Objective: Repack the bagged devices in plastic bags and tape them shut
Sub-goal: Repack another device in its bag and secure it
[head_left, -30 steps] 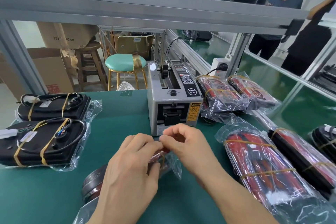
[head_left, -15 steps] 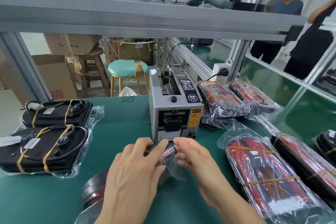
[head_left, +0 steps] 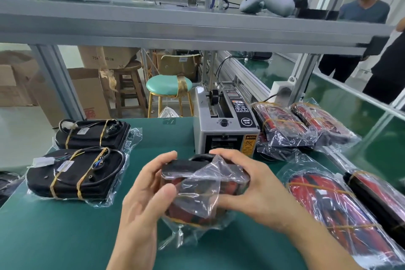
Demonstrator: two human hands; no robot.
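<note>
We work over the green-matted counter [head_left: 72,237], where open room lies only straight before us: black banded devices in clear bags [head_left: 74,173] crowd the left, red-and-black bagged bundles [head_left: 333,210] the right, and the grey box-shaped tape dispenser [head_left: 225,131] stands just beyond. Our left hand [head_left: 149,190] and right hand [head_left: 252,190] both grasp the dark, red-trimmed device in its loose clear plastic bag [head_left: 203,190], lifted just above the counter. We judge it stiff and fairly light, its film slick and crinkly, so we'd best grip the hard body through the plastic.
</note>
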